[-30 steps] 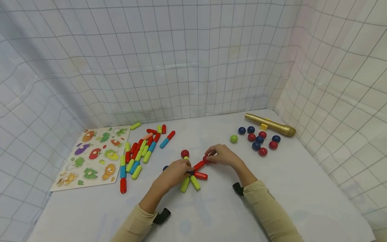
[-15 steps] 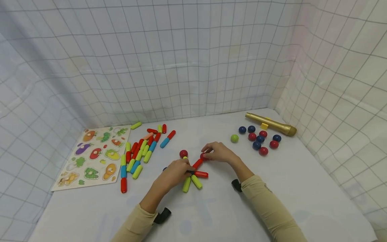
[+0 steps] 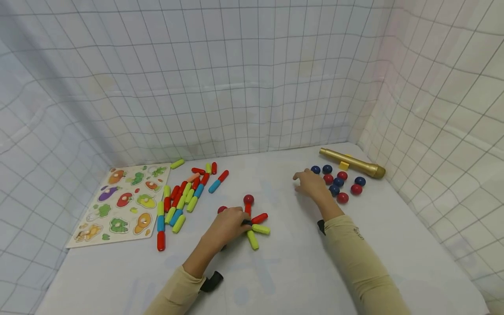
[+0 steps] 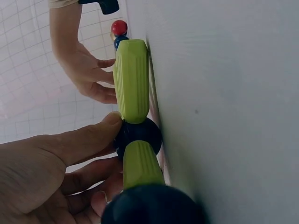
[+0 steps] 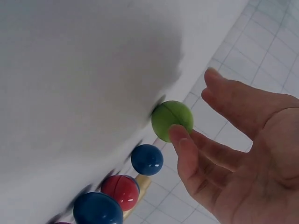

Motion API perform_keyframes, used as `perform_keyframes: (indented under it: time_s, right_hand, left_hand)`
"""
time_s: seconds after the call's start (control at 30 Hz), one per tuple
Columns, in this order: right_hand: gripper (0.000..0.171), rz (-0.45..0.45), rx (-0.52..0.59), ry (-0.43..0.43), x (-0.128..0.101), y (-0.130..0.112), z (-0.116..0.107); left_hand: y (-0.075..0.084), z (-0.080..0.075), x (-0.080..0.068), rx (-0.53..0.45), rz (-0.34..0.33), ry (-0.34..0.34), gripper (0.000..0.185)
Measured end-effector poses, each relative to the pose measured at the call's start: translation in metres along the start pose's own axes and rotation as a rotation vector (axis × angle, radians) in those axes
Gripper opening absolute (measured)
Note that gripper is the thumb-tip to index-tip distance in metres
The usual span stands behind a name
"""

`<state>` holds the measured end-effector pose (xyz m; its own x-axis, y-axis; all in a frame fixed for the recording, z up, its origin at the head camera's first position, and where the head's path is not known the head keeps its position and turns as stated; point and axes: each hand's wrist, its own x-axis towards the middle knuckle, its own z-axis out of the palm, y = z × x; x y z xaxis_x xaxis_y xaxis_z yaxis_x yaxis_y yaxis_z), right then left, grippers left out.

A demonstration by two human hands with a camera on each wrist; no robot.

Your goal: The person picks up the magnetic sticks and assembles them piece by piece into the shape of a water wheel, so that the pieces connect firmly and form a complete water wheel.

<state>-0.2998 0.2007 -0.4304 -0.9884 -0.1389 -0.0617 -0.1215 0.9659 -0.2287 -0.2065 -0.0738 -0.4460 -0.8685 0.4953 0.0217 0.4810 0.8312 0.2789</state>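
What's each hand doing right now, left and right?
Left hand: grips the stick-and-ball figure at its dark blue centre ball.
Right hand: open, fingers around the green ball, not yet gripping it.

Both arms wear long beige sleeves [image 3: 354,258] that end at the wrists. A black strap [image 3: 211,281] sits at the left cuff and another at the right cuff. Both hands are bare.
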Motion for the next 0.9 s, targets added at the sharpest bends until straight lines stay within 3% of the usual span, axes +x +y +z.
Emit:
perform_keyframes:
  time_s: [0.1,0.37,0.53,0.77,0.9]
  right_hand:
    - [0.034,0.011,0.032,-0.053,0.001,0.007,0.001]
    - [0.029,-0.003,0.101,-0.032,-0.003,0.014,0.001]
    - [0.029,-0.011,0.213,-0.059,-0.013,0.005,0.006]
    - [0.023,-0.202,0.345,-0.139,-0.031,-0.028,0.012]
    - [0.02,-0.246,0.36,-0.162,-0.036,-0.042,0.015]
  left_hand:
    - [0.0,0.0,0.0,0.001,-0.007,-0.004,0.021]
    - [0.001,0.0,0.0,-0.005,-0.007,-0.022,0.022]
    - [0.0,0.001,0.001,0.001,0.014,-0.009,0.019]
    - [-0.001,0.0,0.002,-0.023,0.016,-0.017,0.018]
    - [-0.001,-0.001,0.002,-0.044,-0.001,-0.038,0.02]
